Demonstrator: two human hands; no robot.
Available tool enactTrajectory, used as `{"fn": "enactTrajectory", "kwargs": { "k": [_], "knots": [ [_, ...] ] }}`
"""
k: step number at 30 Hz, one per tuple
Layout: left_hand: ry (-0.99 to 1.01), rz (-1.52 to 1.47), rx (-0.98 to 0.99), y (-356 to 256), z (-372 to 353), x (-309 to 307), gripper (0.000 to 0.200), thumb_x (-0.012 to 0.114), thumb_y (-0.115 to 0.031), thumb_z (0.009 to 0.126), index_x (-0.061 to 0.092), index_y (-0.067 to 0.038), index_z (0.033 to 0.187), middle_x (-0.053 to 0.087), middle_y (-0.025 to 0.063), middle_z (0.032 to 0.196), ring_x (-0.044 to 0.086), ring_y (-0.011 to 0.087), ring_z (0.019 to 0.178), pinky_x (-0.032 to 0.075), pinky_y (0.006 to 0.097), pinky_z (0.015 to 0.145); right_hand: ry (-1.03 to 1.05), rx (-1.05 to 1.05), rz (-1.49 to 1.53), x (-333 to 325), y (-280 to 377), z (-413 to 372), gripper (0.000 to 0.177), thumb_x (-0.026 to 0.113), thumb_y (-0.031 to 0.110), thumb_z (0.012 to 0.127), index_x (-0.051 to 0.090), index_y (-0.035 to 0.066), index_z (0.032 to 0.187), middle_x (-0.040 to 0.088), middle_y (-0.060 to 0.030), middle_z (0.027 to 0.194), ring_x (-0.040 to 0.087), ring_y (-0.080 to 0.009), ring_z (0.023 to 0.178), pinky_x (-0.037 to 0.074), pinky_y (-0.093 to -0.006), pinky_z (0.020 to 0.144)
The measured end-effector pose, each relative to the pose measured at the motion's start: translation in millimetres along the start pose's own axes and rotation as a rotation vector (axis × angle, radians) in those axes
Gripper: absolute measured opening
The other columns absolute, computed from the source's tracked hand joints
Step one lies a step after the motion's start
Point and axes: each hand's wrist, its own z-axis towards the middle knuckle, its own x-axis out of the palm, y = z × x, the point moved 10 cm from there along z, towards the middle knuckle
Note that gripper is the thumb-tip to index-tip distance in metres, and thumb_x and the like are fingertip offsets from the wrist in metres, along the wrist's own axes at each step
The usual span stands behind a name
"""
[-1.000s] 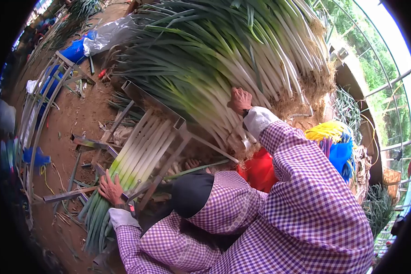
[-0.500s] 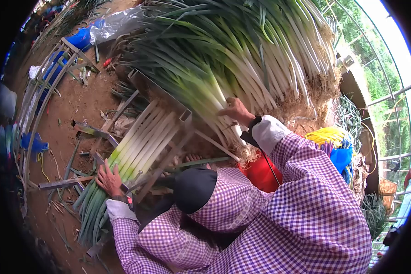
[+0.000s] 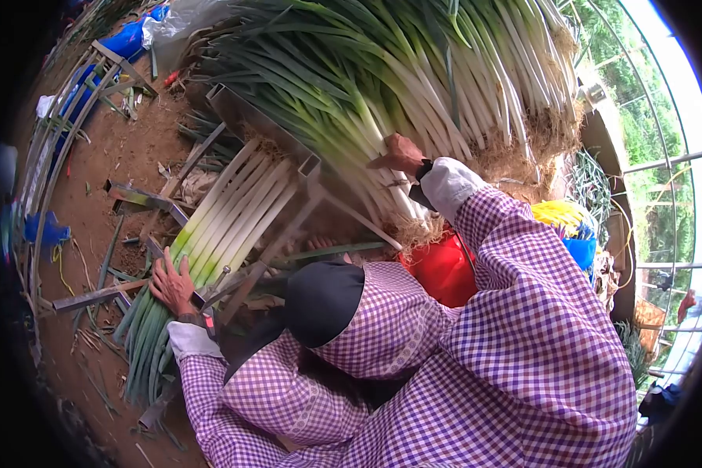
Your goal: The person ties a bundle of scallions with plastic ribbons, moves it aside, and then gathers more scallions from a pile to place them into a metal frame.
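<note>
My left hand lies with its fingers spread on a row of leeks, where the white stems turn green. These leeks rest in a metal frame, their roots against its upper bar. My right hand reaches to the near edge of a large heap of leeks. Its fingers curl round a leek's white stem; the fingertips are partly hidden. Roots of the heaped leeks hang near a red object beside my knee.
A metal bar sticks out left of the frame. Leaf scraps lie on the brown soil. A wooden rack stands at the left. Yellow ties over something blue lie at the right.
The view has shifted, so the scene sits higher and slightly further left. Both hands stay at the same leeks, with little movement relative to them.
</note>
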Motion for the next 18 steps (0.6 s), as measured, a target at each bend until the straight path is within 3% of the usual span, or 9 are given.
{"fn": "enactTrajectory", "kwargs": {
  "k": [1,4,5,8,12,13,16,17,18],
  "knots": [
    [0.005,0.001,0.001,-0.1,-1.9,-0.3,0.058,0.044,-0.059,0.098,0.039,-0.036,0.15,0.05,0.0031,0.141,0.044,0.0224,0.133,0.027,0.0523,0.111,-0.026,-0.018,-0.02,-1.5,1.0,-2.2,0.053,0.088,0.039,0.064,0.069,-0.003,0.09,0.07,-0.0184,0.082,0.07,-0.0274,0.078,0.051,-0.0393,0.07],
    [0.0,-0.001,0.004,-0.8,1.6,-1.4,0.058,0.044,-0.059,0.098,0.038,-0.036,0.15,0.049,0.0035,0.141,0.042,0.0228,0.135,0.027,0.0527,0.111,0.262,0.1,0.183,6.9,-1.7,4.0,0.053,0.084,0.043,0.072,0.064,0.0,0.096,0.069,-0.018,0.095,0.068,-0.0275,0.09,0.054,-0.0376,0.075],
    [-0.007,-0.005,0.001,-0.3,2.3,-1.9,0.058,0.044,-0.059,0.098,0.038,-0.036,0.15,0.049,0.0037,0.142,0.042,0.023,0.135,0.027,0.0528,0.112,0.277,0.058,0.69,4.4,8.2,-4.1,0.043,0.081,0.037,0.077,0.062,0.001,0.091,0.069,-0.0136,0.082,0.069,-0.0214,0.074,0.053,-0.0345,0.064],
    [0.021,-0.012,0.018,-6.1,-1.4,-0.2,0.058,0.044,-0.059,0.098,0.038,-0.035,0.15,0.048,0.0043,0.142,0.041,0.0235,0.136,0.026,0.0532,0.112,0.246,0.048,0.397,27.2,-19.9,0.6,0.035,0.079,0.031,0.08,0.062,0.002,0.087,0.069,-0.0103,0.071,0.068,-0.0193,0.063,0.052,-0.0324,0.057],
    [0.043,-0.023,-0.013,-1.5,-0.5,-2.0,0.058,0.045,-0.058,0.098,0.039,-0.035,0.15,0.048,0.0045,0.142,0.041,0.0238,0.137,0.025,0.0534,0.113,0.167,0.138,0.396,20.2,-5.6,-10.7,0.028,0.078,0.02,0.078,0.061,-0.002,0.08,0.068,-0.0105,0.071,0.07,-0.0185,0.064,0.052,-0.0322,0.055],
    [0.036,-0.026,-0.013,-1.3,-0.8,-2.3,0.057,0.044,-0.058,0.098,0.039,-0.035,0.15,0.048,0.0044,0.142,0.04,0.0239,0.137,0.024,0.0527,0.113,0.153,0.104,0.262,32.8,-10.6,-1.1,0.036,0.071,0.037,0.081,0.063,0.002,0.078,0.069,-0.0111,0.069,0.07,-0.0272,0.068,0.052,-0.0398,0.064],
    [0.014,-0.012,-0.003,-3.8,-1.9,-6.2,0.056,0.045,-0.056,0.099,0.039,-0.033,0.15,0.048,0.0046,0.142,0.041,0.0239,0.136,0.024,0.0515,0.114,0.049,0.002,0.374,46.5,-11.6,2.3,0.04,0.071,0.04,0.079,0.064,0.001,0.077,0.068,-0.014,0.07,0.069,-0.0319,0.071,0.051,-0.0435,0.067],
    [0.014,-0.01,0.005,-6.2,-1.6,-8.1,0.056,0.045,-0.056,0.099,0.04,-0.033,0.149,0.048,0.0048,0.142,0.041,0.024,0.136,0.024,0.0513,0.114,0.14,-0.005,0.48,59.1,-10.3,2.2,0.044,0.071,0.044,0.078,0.065,0.0,0.08,0.067,-0.0189,0.074,0.067,-0.0353,0.073,0.05,-0.0439,0.067],
    [0.012,-0.007,0.004,-7.3,-2.4,-12.8,0.056,0.045,-0.055,0.099,0.04,-0.032,0.149,0.049,0.005,0.142,0.041,0.024,0.135,0.024,0.051,0.114,0.034,-0.027,0.378,56.7,-6.3,4.6,0.041,0.074,0.039,0.076,0.065,-0.001,0.08,0.067,-0.0193,0.073,0.068,-0.0352,0.072,0.051,-0.0441,0.065]
  ]
}}
